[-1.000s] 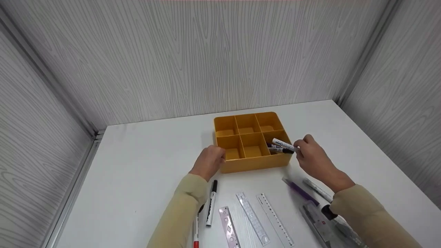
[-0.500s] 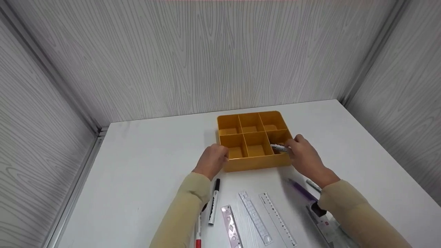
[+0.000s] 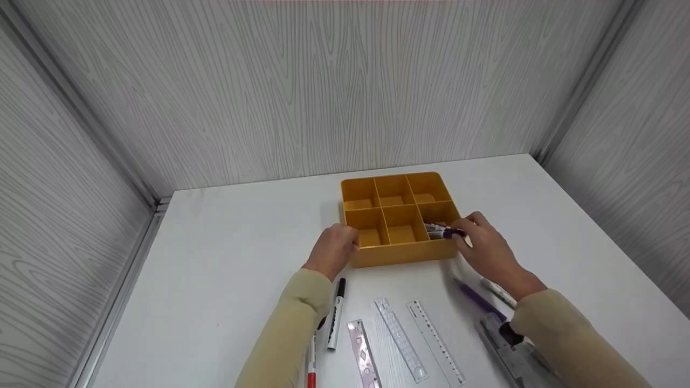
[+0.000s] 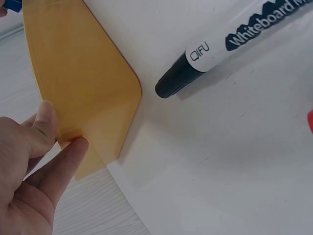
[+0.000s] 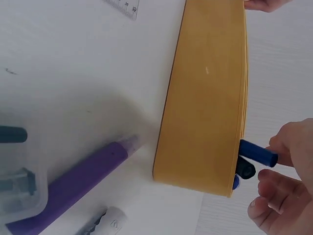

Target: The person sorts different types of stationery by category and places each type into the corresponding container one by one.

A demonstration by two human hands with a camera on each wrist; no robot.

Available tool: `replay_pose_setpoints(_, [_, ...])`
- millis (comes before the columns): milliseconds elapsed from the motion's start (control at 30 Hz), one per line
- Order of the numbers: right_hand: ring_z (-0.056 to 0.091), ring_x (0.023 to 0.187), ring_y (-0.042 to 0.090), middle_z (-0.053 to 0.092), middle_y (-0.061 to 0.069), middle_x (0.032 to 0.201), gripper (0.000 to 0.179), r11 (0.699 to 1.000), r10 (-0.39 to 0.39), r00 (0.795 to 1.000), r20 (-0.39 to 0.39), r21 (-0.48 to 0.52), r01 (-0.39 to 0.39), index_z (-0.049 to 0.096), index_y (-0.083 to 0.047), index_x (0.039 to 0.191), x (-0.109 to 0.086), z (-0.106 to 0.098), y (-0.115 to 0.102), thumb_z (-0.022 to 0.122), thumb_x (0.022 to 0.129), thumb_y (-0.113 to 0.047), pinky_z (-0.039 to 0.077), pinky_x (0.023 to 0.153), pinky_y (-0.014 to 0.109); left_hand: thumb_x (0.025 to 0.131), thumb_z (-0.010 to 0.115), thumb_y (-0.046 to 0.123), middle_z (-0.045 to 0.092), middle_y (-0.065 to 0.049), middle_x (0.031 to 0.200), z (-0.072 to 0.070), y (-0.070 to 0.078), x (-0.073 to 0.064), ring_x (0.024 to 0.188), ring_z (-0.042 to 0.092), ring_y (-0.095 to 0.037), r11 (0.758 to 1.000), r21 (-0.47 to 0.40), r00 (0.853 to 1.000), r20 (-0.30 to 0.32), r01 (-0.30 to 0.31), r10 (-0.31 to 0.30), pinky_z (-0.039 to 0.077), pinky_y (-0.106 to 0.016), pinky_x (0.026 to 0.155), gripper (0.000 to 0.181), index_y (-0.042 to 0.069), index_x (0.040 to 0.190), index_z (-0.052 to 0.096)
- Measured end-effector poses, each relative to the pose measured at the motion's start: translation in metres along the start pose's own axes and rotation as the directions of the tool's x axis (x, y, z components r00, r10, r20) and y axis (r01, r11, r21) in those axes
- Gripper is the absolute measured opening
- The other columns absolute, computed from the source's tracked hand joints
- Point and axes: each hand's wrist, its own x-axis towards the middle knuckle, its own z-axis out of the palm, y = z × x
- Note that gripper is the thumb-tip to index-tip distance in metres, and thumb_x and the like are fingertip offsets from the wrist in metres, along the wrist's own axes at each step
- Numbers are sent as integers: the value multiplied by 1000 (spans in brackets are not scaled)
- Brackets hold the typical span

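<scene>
A yellow six-compartment organizer box (image 3: 401, 255) sits towards the back of the white table. My left hand (image 3: 330, 249) pinches its front-left corner, with thumb and finger on the wall (image 4: 93, 83) in the left wrist view. Beside the front-right compartment, my right hand (image 3: 489, 250) has its thumb and fingers spread apart. Several markers (image 3: 436, 231) lie in that compartment. Their ends, including a blue cap (image 5: 259, 153), stick out past the rim right by the right fingertips. A black-capped whiteboard marker (image 4: 210, 56) lies near the left hand.
Three rulers lie in front of the box: a pink one (image 3: 364, 353) and two clear ones (image 3: 400, 339). A red-ended marker (image 3: 311, 372) is partly under the left sleeve. On the right are a purple pen-like item (image 3: 482, 302), another marker (image 3: 498, 292) and clear cases (image 3: 501, 350).
My right hand has lowered a marker into the front-right compartment, then let go and drawn slightly back to the right. The left hand keeps its hold on the box's corner.
</scene>
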Motion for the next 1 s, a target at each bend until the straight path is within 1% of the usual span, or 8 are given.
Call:
replay_pose_setpoints(100, [57, 87, 26, 56, 15, 108, 19, 999, 27, 1000, -9, 19, -27, 62, -5, 115, -8, -5, 11, 60, 97, -10, 51, 76, 43, 85, 73, -2, 73, -4, 81, 1, 0, 1, 69, 58, -11, 1000, 1, 1000, -7, -8, 8, 54, -26, 65, 9, 5, 79, 74])
replay_pose_setpoints(200, [56, 88, 27, 56, 16, 111, 21, 996, 90, 996, 24, 28, -90, 60, -5, 118, -17, -11, 24, 58, 98, -12, 51, 76, 44, 86, 71, -3, 71, -4, 78, 1, 0, 1, 67, 52, -12, 1000, -6, 1000, 0, 4, -4, 51, -25, 63, 12, 5, 77, 73])
replay_pose_setpoints(300, [57, 91, 29, 57, 16, 111, 22, 987, 158, 982, 98, 21, -161, 59, -4, 119, -28, -18, 37, 55, 99, -14, 51, 79, 47, 86, 70, -4, 71, -4, 77, 0, -1, 1, 67, 51, -12, 1000, -8, 1000, -1, 9, -9, 50, -25, 63, 13, 5, 78, 72])
replay_pose_setpoints(400, [58, 92, 28, 59, 15, 108, 22, 981, 193, 962, 195, -7, -195, 61, -3, 117, -41, -23, 50, 55, 99, -13, 53, 81, 47, 87, 68, -5, 69, -4, 74, 0, 0, 1, 67, 50, -12, 1000, -10, 1000, -11, 4, -4, 48, -25, 61, 15, 5, 76, 71])
replay_pose_setpoints(567, [58, 83, 20, 64, 10, 96, 19, 984, 177, 929, 326, -44, -172, 65, -1, 111, -62, -27, 64, 58, 95, -10, 52, 73, 40, 88, 66, -6, 63, -2, 71, -1, 1, 0, 66, 48, -14, 1000, -16, 1000, 2, 12, -12, 43, -24, 60, 18, 6, 74, 67])
replay_pose_setpoints(733, [55, 76, 15, 63, 5, 89, 15, 985, 173, 894, 413, -58, -164, 65, -4, 105, -79, -27, 70, 61, 93, -11, 49, 65, 33, 86, 70, -4, 70, -5, 80, 0, 2, 0, 71, 56, -14, 1000, 3, 1000, -3, 13, -13, 54, -26, 66, 11, 5, 79, 73])
replay_pose_setpoints(900, [52, 69, 11, 61, 1, 82, 12, 991, 130, 884, 450, -38, -126, 64, -5, 101, -87, -24, 74, 64, 89, -8, 45, 59, 30, 83, 75, -3, 71, -7, 83, 0, 2, 1, 87, 63, -19, 999, 44, 998, -56, -29, 32, 57, -30, 80, 8, 5, 79, 77])
replay_pose_setpoints(1000, [51, 67, 10, 60, -1, 79, 16, 992, 122, 874, 470, -18, -128, 63, -6, 102, -88, -23, 76, 64, 86, -7, 44, 59, 29, 82, 74, -5, 70, -6, 80, 0, 2, 1, 85, 62, -19, 998, 39, 997, -56, -52, 54, 56, -30, 77, 11, 4, 75, 75])
